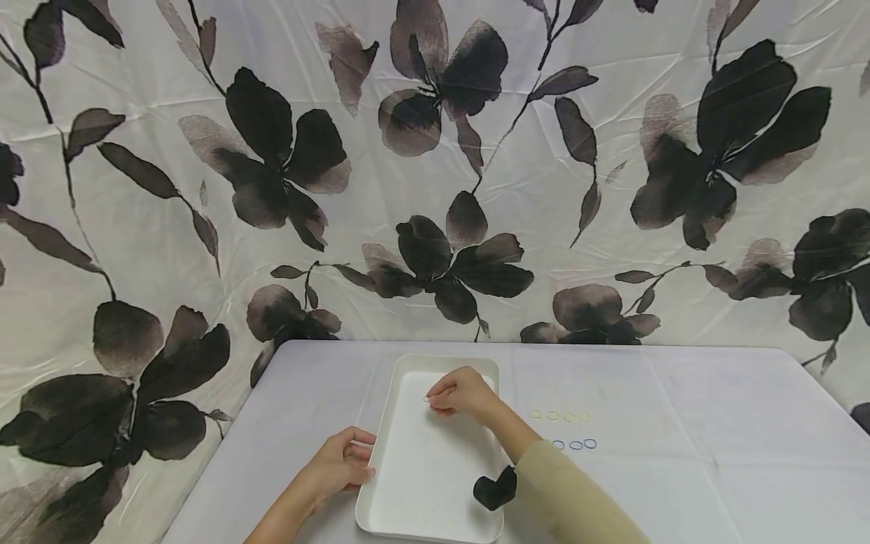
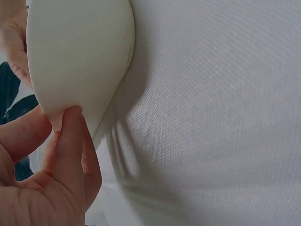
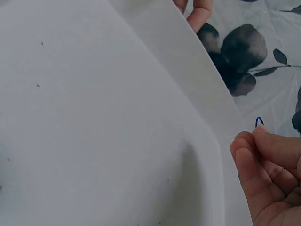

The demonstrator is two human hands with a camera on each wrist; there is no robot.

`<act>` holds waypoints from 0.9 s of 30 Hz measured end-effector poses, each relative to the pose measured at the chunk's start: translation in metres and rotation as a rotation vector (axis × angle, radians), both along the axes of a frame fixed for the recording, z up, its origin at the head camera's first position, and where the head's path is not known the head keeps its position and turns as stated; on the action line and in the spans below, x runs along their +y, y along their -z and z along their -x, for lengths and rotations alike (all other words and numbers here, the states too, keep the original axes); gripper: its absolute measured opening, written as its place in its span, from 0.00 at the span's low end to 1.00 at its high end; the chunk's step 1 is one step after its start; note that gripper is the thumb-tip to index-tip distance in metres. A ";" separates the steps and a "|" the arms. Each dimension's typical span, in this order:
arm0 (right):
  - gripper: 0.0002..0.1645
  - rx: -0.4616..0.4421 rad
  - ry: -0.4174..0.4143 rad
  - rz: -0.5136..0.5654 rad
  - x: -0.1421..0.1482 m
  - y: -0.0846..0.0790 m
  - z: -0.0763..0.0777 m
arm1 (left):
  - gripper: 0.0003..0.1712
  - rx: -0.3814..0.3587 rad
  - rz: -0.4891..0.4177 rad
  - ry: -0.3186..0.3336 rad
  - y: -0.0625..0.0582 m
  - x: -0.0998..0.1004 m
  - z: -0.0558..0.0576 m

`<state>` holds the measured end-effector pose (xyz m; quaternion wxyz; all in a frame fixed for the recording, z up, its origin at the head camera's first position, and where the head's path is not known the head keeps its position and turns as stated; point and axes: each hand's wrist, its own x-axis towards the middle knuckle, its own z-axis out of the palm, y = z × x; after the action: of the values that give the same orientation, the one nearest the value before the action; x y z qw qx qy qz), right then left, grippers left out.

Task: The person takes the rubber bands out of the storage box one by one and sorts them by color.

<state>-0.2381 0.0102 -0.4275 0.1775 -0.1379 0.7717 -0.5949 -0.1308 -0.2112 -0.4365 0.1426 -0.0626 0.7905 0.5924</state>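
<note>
A white rectangular tray [image 1: 421,468] lies lengthwise on the table. At its left long side is my left hand [image 1: 340,465]; in the left wrist view the thumb and fingers [image 2: 70,146] pinch the tray's rim. Over the tray's far part, my right hand [image 1: 462,394] pinches a tiny ring between thumb and fingertips. Seen from the right wrist, this ring [image 3: 257,122] is blue and pokes up above the fingertips, and the hand [image 3: 273,169] overlaps the tray's edge. The lower part of the ring is hidden by the fingers.
Right of the tray, several yellow rings [image 1: 547,415] lie in a row, with several blue rings [image 1: 585,444] nearer, partly behind the right sleeve [image 1: 574,491]. A black shape [image 1: 495,491] by that sleeve overlaps the tray's right edge. A flower-printed cloth [image 1: 584,227] hangs behind the table.
</note>
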 end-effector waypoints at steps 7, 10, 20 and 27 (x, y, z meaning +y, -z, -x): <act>0.07 -0.009 0.002 0.051 0.012 -0.006 -0.001 | 0.27 -0.006 -0.006 -0.006 0.003 -0.001 0.001; 0.07 0.003 -0.005 0.063 0.018 -0.007 -0.002 | 0.27 -0.013 -0.017 -0.001 0.003 -0.001 0.002; 0.10 0.022 -0.009 0.056 0.039 -0.018 -0.011 | 0.28 0.000 -0.007 0.006 0.003 -0.001 -0.001; 0.10 0.041 -0.014 0.039 0.056 -0.017 -0.011 | 0.28 -0.007 0.007 0.012 0.003 -0.001 0.000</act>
<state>-0.2269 0.0666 -0.4102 0.1627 -0.1589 0.7625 -0.6058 -0.1312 -0.2126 -0.4391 0.1485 -0.0604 0.7925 0.5884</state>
